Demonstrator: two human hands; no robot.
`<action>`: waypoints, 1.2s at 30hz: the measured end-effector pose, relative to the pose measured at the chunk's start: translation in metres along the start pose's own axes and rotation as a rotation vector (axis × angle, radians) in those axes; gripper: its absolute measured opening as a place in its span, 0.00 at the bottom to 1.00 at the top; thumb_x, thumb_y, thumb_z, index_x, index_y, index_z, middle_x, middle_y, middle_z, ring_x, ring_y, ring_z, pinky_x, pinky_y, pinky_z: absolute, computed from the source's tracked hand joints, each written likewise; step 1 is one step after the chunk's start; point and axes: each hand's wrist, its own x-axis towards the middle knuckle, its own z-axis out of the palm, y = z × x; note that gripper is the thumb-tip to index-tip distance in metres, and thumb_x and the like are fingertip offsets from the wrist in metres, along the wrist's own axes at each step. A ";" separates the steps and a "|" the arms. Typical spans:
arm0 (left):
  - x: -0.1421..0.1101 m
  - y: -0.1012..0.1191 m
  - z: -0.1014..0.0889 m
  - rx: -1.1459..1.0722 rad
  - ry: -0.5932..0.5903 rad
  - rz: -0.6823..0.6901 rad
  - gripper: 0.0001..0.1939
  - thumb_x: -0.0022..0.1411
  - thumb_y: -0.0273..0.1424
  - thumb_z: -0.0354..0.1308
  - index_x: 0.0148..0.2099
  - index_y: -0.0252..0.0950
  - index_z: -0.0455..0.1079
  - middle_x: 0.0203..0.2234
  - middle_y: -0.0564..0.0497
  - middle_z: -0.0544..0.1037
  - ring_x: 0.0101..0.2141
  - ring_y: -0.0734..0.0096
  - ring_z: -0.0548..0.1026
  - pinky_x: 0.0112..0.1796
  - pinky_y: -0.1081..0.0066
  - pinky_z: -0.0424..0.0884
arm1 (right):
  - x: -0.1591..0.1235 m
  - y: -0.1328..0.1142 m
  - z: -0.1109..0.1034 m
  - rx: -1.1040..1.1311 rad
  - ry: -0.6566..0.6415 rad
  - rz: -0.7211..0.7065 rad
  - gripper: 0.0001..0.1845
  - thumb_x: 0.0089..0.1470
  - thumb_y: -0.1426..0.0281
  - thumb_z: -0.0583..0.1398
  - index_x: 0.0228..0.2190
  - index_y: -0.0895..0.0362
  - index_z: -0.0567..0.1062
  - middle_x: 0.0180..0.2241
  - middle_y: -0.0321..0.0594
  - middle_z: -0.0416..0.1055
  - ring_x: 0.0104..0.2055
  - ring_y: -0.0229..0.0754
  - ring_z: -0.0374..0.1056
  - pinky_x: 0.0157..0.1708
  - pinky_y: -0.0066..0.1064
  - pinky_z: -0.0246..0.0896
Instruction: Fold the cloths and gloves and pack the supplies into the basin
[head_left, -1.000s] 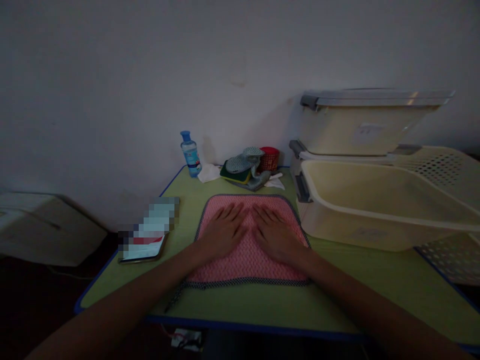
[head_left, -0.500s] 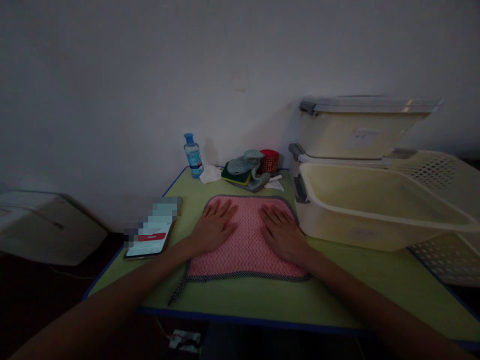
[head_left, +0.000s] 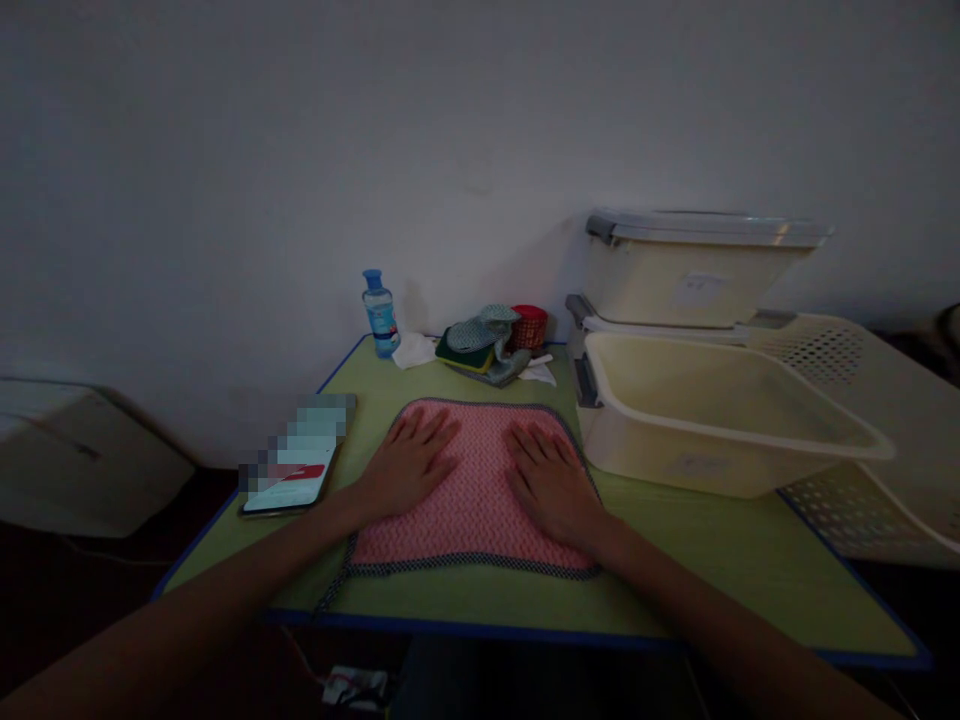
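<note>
A pink woven cloth [head_left: 477, 500] with a dark checked border lies spread flat on the green table [head_left: 675, 560]. My left hand [head_left: 405, 465] rests palm down on the cloth's left part, fingers stretched out. On its right part my right hand [head_left: 547, 480] lies flat the same way. A strip of bare cloth shows between the two hands. Neither hand holds anything.
A phone [head_left: 289, 480] with a lit screen lies at the table's left edge. A blue-capped bottle [head_left: 380, 313], folded cloths with a sponge [head_left: 480, 345] and a red cup [head_left: 529, 325] stand at the back. Cream plastic bins [head_left: 712, 420] and a perforated basket [head_left: 862, 430] crowd the right side.
My hands, side by side at the cloth's middle, have slid apart toward its left and right sides. The camera view has shifted slightly.
</note>
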 end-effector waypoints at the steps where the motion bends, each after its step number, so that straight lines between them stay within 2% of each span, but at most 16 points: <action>1: 0.000 0.001 -0.001 0.001 -0.008 -0.002 0.28 0.64 0.46 0.34 0.63 0.42 0.50 0.62 0.50 0.52 0.61 0.56 0.45 0.58 0.56 0.44 | 0.000 0.000 0.000 0.003 -0.003 0.001 0.28 0.59 0.63 0.42 0.58 0.60 0.55 0.61 0.43 0.47 0.63 0.50 0.42 0.59 0.47 0.38; 5: 0.000 0.002 -0.002 0.003 -0.022 0.000 0.28 0.64 0.46 0.34 0.63 0.41 0.50 0.61 0.49 0.52 0.61 0.56 0.45 0.58 0.55 0.44 | 0.002 0.005 -0.003 0.067 -0.029 -0.025 0.28 0.60 0.63 0.42 0.58 0.60 0.55 0.61 0.45 0.48 0.63 0.50 0.42 0.59 0.48 0.39; 8: 0.001 0.000 -0.005 -0.003 -0.026 0.030 0.27 0.65 0.43 0.34 0.62 0.37 0.51 0.61 0.46 0.53 0.61 0.58 0.45 0.58 0.57 0.43 | 0.005 0.014 -0.009 0.186 -0.029 -0.080 0.27 0.60 0.66 0.42 0.57 0.65 0.56 0.60 0.52 0.51 0.62 0.48 0.46 0.59 0.46 0.43; 11: 0.005 -0.002 -0.014 -0.023 -0.027 0.061 0.27 0.66 0.37 0.33 0.62 0.29 0.50 0.61 0.40 0.52 0.61 0.61 0.47 0.58 0.61 0.43 | 0.010 0.020 -0.019 0.242 0.030 -0.124 0.26 0.59 0.70 0.42 0.57 0.68 0.56 0.59 0.55 0.52 0.62 0.45 0.47 0.58 0.42 0.46; 14: 0.012 -0.001 -0.024 -0.060 0.003 0.111 0.27 0.66 0.37 0.34 0.62 0.26 0.49 0.61 0.37 0.49 0.61 0.63 0.48 0.58 0.63 0.44 | 0.016 0.017 -0.026 0.251 0.097 -0.228 0.27 0.58 0.69 0.44 0.56 0.68 0.56 0.59 0.56 0.51 0.62 0.47 0.47 0.58 0.45 0.47; 18: 0.019 0.009 -0.022 -0.101 -0.014 0.243 0.28 0.66 0.40 0.34 0.62 0.28 0.48 0.61 0.39 0.50 0.61 0.66 0.47 0.58 0.65 0.45 | 0.022 0.006 -0.018 0.214 0.074 -0.337 0.28 0.57 0.68 0.46 0.56 0.70 0.56 0.59 0.58 0.52 0.61 0.49 0.48 0.57 0.45 0.48; 22: 0.018 0.016 -0.008 -0.095 -0.086 0.242 0.30 0.66 0.43 0.34 0.64 0.30 0.44 0.62 0.41 0.48 0.62 0.64 0.45 0.58 0.63 0.43 | 0.022 0.001 -0.002 0.128 0.018 -0.315 0.31 0.57 0.62 0.47 0.56 0.71 0.58 0.58 0.58 0.52 0.61 0.51 0.47 0.59 0.46 0.44; 25: 0.015 0.012 -0.005 -0.080 -0.135 0.261 0.34 0.63 0.48 0.37 0.65 0.32 0.41 0.63 0.42 0.44 0.62 0.62 0.41 0.59 0.61 0.39 | 0.020 0.005 0.002 0.112 0.005 -0.305 0.36 0.56 0.55 0.48 0.57 0.69 0.56 0.59 0.56 0.51 0.62 0.53 0.46 0.59 0.47 0.42; 28: 0.012 0.003 -0.008 -0.095 -0.170 0.318 0.35 0.62 0.49 0.39 0.65 0.38 0.38 0.63 0.46 0.42 0.62 0.63 0.40 0.59 0.61 0.38 | 0.018 0.011 0.000 0.116 -0.026 -0.331 0.40 0.54 0.50 0.48 0.58 0.68 0.54 0.60 0.55 0.49 0.62 0.53 0.44 0.59 0.47 0.42; 31: 0.010 -0.004 -0.010 -0.119 -0.158 0.338 0.34 0.62 0.49 0.39 0.65 0.42 0.36 0.64 0.49 0.41 0.62 0.65 0.40 0.59 0.61 0.38 | 0.019 0.015 -0.001 0.109 -0.052 -0.346 0.41 0.54 0.50 0.48 0.59 0.66 0.52 0.60 0.54 0.49 0.62 0.52 0.44 0.58 0.47 0.42; 36: 0.010 -0.005 -0.012 -0.123 -0.161 0.334 0.32 0.63 0.48 0.38 0.65 0.42 0.38 0.63 0.50 0.42 0.62 0.67 0.40 0.59 0.62 0.37 | 0.020 0.015 0.001 0.100 -0.056 -0.340 0.40 0.54 0.51 0.48 0.59 0.65 0.52 0.60 0.53 0.49 0.62 0.52 0.45 0.58 0.48 0.41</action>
